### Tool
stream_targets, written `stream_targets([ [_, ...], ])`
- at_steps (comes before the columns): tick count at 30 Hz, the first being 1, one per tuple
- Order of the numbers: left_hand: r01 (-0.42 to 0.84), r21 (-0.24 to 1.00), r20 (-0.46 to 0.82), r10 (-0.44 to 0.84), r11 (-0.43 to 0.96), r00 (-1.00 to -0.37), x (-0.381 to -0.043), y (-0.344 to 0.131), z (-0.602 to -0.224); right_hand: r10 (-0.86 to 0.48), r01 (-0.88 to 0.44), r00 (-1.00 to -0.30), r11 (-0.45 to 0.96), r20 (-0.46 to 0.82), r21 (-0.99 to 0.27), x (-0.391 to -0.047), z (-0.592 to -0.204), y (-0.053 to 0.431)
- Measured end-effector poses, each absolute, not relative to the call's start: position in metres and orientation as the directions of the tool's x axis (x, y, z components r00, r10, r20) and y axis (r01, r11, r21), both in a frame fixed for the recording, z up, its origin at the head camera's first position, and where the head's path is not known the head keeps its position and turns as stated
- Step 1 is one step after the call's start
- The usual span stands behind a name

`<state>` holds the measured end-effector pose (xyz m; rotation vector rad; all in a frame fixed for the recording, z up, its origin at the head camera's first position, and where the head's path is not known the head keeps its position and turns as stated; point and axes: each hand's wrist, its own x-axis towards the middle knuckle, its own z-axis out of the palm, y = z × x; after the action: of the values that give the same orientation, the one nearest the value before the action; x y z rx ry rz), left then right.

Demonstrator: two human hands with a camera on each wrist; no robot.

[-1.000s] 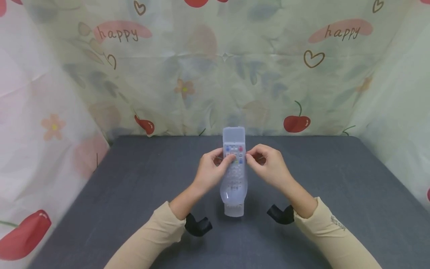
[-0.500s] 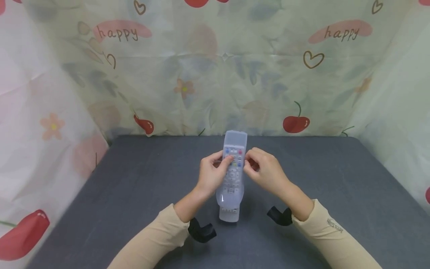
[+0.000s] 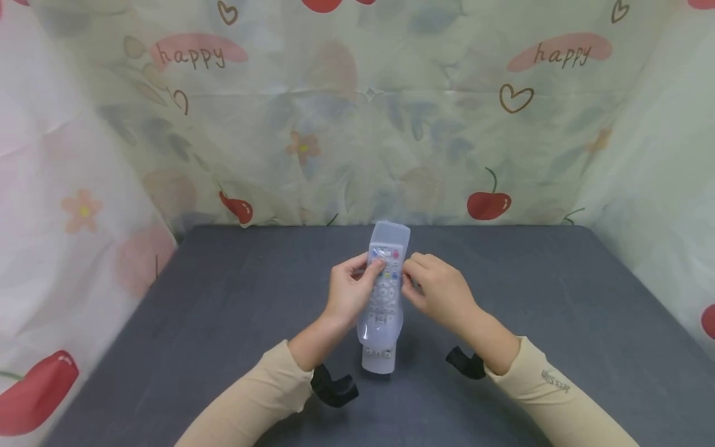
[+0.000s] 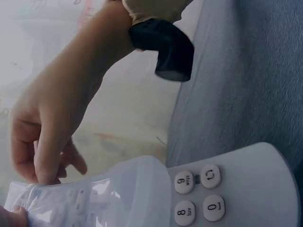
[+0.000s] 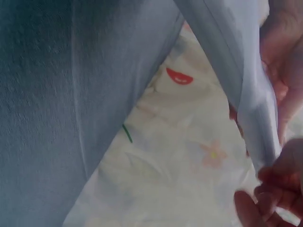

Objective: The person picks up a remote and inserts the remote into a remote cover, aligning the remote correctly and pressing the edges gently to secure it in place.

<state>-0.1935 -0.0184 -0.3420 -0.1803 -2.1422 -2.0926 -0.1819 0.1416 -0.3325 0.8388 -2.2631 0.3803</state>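
A white remote control sits partly inside a translucent cover, held up over the table. Its lower end, with number buttons, sticks out of the cover, plain in the left wrist view on the bare remote end. My left hand grips the covered remote from the left, thumb across its front, other fingers mostly hidden behind. At the right edge, my right hand pinches the cover with thumb and bent fingers. The right wrist view shows the cover edge-on, the right fingertips at its end.
A dark grey cloth-covered table lies below. Printed curtains stand behind it and at both sides. Black curved wrist mounts stick out from both sleeves.
The covered remote has shifted slightly down and left, and its top now leans right. Both hands have moved with it, the right hand's fingers closing in more at the cover's edge.
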Motion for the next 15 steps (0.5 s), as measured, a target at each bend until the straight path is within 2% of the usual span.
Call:
stream_targets([
  [4,0.222,0.975,0.223,-0.015,0.017,-0.975,-0.195,-0.020,-0.339,-0.366,-0.624,-0.592,0.772,0.718,-0.121,-0.178,-0.339,0.134],
  [6,0.232,0.973,0.232,-0.031,0.007,-0.972,-0.196,-0.020,-0.337,-0.327,-0.620,-0.649,0.751,0.687,-0.228,-0.175,-0.343,0.130],
  [11,0.237,0.971,0.236,-0.074,-0.008,-0.969,-0.197,-0.020,-0.335,-0.291,-0.563,-0.813,0.612,0.504,-0.555,-0.171,-0.350,0.123],
  [15,0.247,0.969,0.246,-0.066,-0.008,-0.967,-0.196,-0.019,-0.335,-0.273,-0.540,-0.838,0.548,0.473,-0.639,-0.173,-0.353,0.120],
])
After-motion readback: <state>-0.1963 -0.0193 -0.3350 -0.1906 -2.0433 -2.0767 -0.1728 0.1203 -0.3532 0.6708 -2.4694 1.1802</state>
